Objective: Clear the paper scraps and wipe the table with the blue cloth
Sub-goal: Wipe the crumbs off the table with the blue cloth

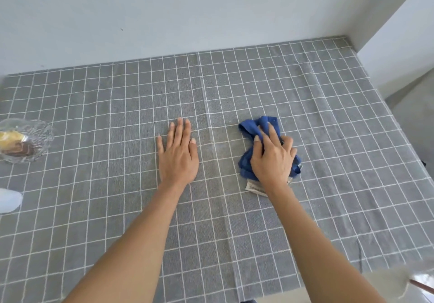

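Observation:
The bunched blue cloth lies on the table, which wears a grey tablecloth with a white grid. My right hand rests on top of the cloth with its fingers curled into the folds, gripping it. A white label sticks out from under the cloth near my wrist. My left hand lies flat on the tablecloth, fingers straight, palm down, about a hand's width left of the cloth. No paper scraps show on the table.
A clear glass dish with yellow and brown pieces in it stands at the left edge. A white object pokes in below it. White walls bound the table at the back and right; floor shows at far right.

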`<action>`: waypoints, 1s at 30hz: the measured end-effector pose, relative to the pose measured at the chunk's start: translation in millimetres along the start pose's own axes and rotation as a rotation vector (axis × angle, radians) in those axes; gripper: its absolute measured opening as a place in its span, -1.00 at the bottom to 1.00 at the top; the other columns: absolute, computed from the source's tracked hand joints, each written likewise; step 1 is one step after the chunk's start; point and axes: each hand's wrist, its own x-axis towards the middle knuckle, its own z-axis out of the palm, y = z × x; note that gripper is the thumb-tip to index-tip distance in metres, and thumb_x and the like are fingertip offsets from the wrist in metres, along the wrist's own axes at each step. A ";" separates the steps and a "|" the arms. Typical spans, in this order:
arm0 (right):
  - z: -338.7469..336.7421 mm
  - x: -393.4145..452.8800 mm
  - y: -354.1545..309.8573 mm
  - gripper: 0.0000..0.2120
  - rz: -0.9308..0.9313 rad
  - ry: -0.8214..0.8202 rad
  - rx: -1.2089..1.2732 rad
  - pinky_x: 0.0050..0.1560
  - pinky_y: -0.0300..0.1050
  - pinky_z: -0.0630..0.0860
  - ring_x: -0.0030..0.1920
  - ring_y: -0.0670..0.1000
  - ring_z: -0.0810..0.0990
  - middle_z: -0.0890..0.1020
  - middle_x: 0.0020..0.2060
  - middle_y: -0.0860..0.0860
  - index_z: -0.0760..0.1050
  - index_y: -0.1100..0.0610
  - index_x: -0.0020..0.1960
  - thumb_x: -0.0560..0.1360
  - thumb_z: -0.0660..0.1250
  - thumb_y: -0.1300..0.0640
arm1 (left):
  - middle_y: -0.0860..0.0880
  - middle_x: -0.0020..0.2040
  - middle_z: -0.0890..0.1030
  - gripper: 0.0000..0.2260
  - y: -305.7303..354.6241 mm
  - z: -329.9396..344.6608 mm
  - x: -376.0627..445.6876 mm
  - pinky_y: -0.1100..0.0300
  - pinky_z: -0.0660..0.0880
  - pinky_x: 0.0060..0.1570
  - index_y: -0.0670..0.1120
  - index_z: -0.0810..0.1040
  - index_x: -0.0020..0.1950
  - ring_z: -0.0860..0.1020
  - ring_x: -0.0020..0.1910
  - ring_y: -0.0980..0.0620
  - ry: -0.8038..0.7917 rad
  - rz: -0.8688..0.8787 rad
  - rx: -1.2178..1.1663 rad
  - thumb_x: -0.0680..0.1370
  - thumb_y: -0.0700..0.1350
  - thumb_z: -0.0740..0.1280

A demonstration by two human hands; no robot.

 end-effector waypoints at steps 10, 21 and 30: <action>-4.8 5.3 21.7 -0.60 -0.135 -0.003 -0.038 0.01 0.05 0.30 0.05 0.16 0.42 0.49 0.31 -0.06 0.55 0.04 0.19 0.56 0.04 -0.06 | 0.09 0.55 -0.17 -0.53 0.0 0.8 0.3 -0.09 -0.19 0.50 0.06 -0.18 0.55 -0.18 0.53 0.09 0.004 0.003 0.012 0.65 0.05 -0.18; -7.0 12.0 27.3 -0.63 0.008 0.009 -0.072 0.06 0.03 0.25 0.10 0.17 0.40 0.46 0.33 -0.07 0.53 0.07 0.22 0.58 0.07 -0.03 | 0.08 0.56 -0.16 -0.53 0.1 0.2 0.5 -0.10 -0.21 0.49 0.05 -0.18 0.55 -0.18 0.54 0.08 0.001 0.004 0.003 0.64 0.04 -0.20; 20.2 18.5 -40.9 -0.69 -0.259 -0.051 -0.056 -0.08 0.01 0.31 -0.03 0.18 0.45 0.51 0.28 -0.05 0.56 0.05 0.17 0.55 0.15 0.00 | 0.10 0.54 -0.15 -0.53 -1.2 0.2 -0.7 -0.09 -0.19 0.50 0.05 -0.17 0.55 -0.15 0.54 0.08 0.021 0.014 -0.010 0.62 0.04 -0.23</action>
